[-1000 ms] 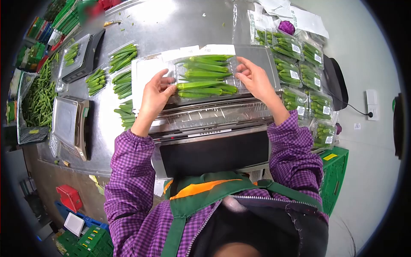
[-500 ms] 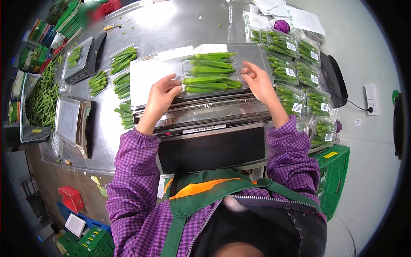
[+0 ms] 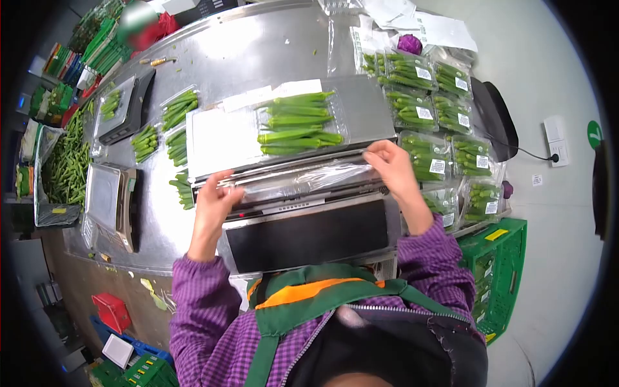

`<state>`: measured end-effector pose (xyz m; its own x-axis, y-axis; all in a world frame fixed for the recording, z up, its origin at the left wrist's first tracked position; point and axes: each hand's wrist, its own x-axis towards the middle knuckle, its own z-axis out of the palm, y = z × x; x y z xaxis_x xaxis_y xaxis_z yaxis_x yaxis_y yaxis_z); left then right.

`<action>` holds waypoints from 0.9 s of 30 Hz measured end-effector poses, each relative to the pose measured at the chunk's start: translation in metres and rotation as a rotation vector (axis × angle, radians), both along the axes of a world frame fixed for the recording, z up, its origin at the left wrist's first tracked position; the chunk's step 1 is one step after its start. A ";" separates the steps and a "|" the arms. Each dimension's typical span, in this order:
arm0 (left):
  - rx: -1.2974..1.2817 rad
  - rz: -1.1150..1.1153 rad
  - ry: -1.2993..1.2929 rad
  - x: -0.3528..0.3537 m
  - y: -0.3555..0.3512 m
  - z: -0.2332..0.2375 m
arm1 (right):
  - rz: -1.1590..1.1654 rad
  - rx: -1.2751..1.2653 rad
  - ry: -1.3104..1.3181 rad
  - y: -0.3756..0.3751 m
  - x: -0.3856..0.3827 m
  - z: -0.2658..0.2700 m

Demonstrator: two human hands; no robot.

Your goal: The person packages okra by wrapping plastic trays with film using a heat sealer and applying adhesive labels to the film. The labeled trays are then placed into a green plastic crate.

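Several green okra pods lie in a clear plastic tray (image 3: 340, 122) on the top plate of a film wrapping machine (image 3: 213, 138). Below the tray, clear plastic film (image 3: 335, 173) stretches across the machine's slot. My left hand (image 3: 214, 203) is at the left end of the slot, its fingers half curled and its thumb apart from them, beside the film. At the right end, my right hand (image 3: 393, 171) has thumb and fingers pinched together at the film's edge. The machine's black plate (image 3: 309, 235) lies nearest my body.
Wrapped, labelled okra packs (image 3: 429, 155) are stacked at the right. More okra trays (image 3: 180, 109), two weighing scales (image 3: 106, 193) and a bin of loose okra (image 3: 64, 155) are at the left. A green crate (image 3: 509, 277) stands low at the right.
Both hands have moved from beside the okra tray down toward my body, to the film slot. The right fingers have closed at the film; the tray stays on the plate.
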<state>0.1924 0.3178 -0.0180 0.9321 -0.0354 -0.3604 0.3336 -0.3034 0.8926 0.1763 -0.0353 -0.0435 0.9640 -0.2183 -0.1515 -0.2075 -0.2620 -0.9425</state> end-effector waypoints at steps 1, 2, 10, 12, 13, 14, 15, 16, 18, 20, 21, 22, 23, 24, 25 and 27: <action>-0.059 0.026 0.077 -0.011 0.009 0.004 | -0.014 0.404 0.027 -0.006 -0.003 0.006; -0.086 0.062 0.076 -0.025 0.012 0.006 | -0.025 0.514 0.127 -0.011 -0.008 0.015; -1.067 -0.195 0.381 0.000 0.023 0.042 | 0.259 1.129 -0.110 0.000 0.013 0.072; -1.197 -0.135 0.168 0.025 0.018 0.070 | 0.341 1.149 -0.342 0.004 0.036 0.096; -1.307 -0.199 0.071 0.044 0.017 0.073 | 0.497 1.134 -0.467 0.003 0.056 0.105; -1.444 -0.135 0.028 0.063 0.007 0.079 | 0.312 0.895 -0.524 0.004 0.070 0.110; -1.377 -0.242 -0.129 0.091 -0.006 0.082 | 0.269 0.771 -0.581 0.013 0.093 0.111; -1.254 0.026 -0.198 0.118 -0.023 0.079 | 0.226 0.645 -0.636 0.021 0.118 0.112; -0.396 0.079 -0.576 0.170 -0.045 0.023 | 0.195 0.076 -0.542 0.023 0.161 0.075; 0.455 -0.218 -0.554 0.193 -0.041 -0.053 | 0.297 -0.386 -0.344 0.015 0.183 0.006; 0.547 -0.320 -0.690 0.177 -0.057 -0.042 | 0.297 -0.388 -0.344 0.015 0.181 0.007; 0.511 -0.317 -0.856 0.176 -0.059 -0.044 | 0.335 -0.461 -0.231 0.018 0.171 0.010; 0.511 -0.319 -0.850 0.175 -0.056 -0.045 | 0.377 -0.529 -0.112 0.020 0.162 0.009; 0.267 -0.287 -0.587 0.169 -0.051 -0.043 | 0.387 -0.524 -0.097 0.019 0.155 0.002; 0.028 -0.251 -0.324 0.161 -0.047 -0.037 | 0.361 -0.341 -0.083 0.015 0.148 -0.006; -0.077 -0.218 -0.058 0.133 -0.047 -0.020 | 0.324 -0.166 -0.088 0.011 0.138 -0.006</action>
<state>0.3250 0.2707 -0.0380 0.9187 -0.2632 -0.2945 0.2148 -0.2928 0.9317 0.3139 -0.0245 -0.0498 0.9949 0.0859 -0.0530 -0.0086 -0.4518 -0.8921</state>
